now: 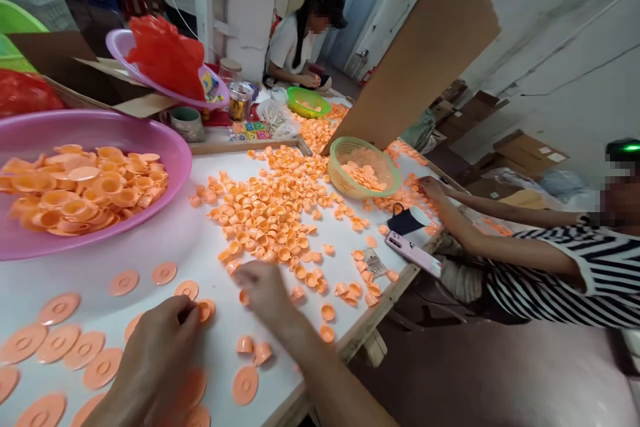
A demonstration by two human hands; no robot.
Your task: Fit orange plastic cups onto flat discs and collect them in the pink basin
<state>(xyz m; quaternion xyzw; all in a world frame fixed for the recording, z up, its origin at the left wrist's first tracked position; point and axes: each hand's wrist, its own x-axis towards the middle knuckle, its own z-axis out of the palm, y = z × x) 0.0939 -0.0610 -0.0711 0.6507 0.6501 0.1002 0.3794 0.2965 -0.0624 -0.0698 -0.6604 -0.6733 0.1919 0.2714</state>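
Note:
My left hand (pixel 160 337) is low over the white table, its fingers curled and pinched together at a small orange plastic cup (pixel 206 310). Part of that cup is hidden behind the fingertips. Flat orange discs (pixel 85 349), each with a raised ring, lie around this hand. At the near edge of a heap of orange cups (pixel 273 203), my right hand (pixel 263 288) reaches down with bent fingers. It is slightly blurred and its fingertips are mostly hidden, so a hold cannot be made out. Two loose cups (pixel 261 352) and a single disc (pixel 245 385) lie below it.
A large pink basin (pixel 175 180) of orange pieces stands at left. A yellow-green basket (pixel 340 180) and an upright cardboard sheet (pixel 425 47) are beyond the heap. A phone (pixel 413 253) and a dark mug (pixel 407 220) lie near the right edge. Co-workers sit right and at the back.

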